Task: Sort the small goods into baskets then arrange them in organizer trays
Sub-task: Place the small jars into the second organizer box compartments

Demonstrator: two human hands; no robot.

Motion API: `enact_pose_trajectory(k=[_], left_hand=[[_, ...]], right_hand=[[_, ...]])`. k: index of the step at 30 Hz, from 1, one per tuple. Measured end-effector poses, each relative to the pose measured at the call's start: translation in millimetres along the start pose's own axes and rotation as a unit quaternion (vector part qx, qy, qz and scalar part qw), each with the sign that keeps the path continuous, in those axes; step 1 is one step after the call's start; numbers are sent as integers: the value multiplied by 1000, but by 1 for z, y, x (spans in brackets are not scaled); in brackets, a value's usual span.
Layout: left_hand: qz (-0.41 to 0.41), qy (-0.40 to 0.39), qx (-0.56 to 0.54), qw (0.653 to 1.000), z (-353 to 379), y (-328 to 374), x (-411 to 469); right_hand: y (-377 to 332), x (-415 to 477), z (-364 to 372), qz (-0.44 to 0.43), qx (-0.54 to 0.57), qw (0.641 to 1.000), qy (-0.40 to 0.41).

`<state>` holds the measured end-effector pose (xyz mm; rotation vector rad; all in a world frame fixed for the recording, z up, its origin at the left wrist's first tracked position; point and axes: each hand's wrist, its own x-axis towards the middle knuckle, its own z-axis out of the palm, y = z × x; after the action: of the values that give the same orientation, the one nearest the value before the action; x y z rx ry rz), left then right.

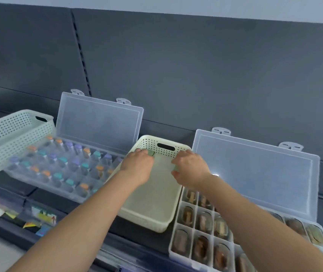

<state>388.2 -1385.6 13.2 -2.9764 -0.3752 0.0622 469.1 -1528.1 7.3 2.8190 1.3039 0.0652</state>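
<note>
Both hands are down inside the cream basket (149,222), at its far end. Left hand (137,167): fingers (140,152) curl round a small green item (151,153), which sits just beyond the fingertips against the basket's end wall, below the handle slot. Right hand (192,167): knuckles bent, fingers tucked under. A pale greenish patch shows beneath them, but I cannot tell whether anything is gripped. The basket floor nearer than the fingers looks bare. The basket's long axis runs away from the person, with the slotted end toward the back panel and the near end by the front of the shelf (141,240). The green item is too covered to read its long axis or which way it faces. To the left of the fingers is an open organizer tray (44,187) of capped vials (58,176), with a mint basket (9,146) leaning on its far side. To the right, under the right forearm, is a second tray (171,250) of brown oval pieces (202,220). Risks, as judged: the item is small and gripped only at the fingertips, so it could slip on lifting. The forearm could drag across the open cells and dislodge pieces. The cream basket seems to overlap the left tray's corner, so a push could rock it.
</note>
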Motion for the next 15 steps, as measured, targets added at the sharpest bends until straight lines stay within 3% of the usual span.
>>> enact_pose_trajectory(k=[6,15], left_hand=[[57,-17,-3,998,21,-18,37],[82,-34,75,993,32,-19,64]], right_hand=[[-6,34,4,40,-149,984,-86],[-9,61,12,70,-188,967,-156]])
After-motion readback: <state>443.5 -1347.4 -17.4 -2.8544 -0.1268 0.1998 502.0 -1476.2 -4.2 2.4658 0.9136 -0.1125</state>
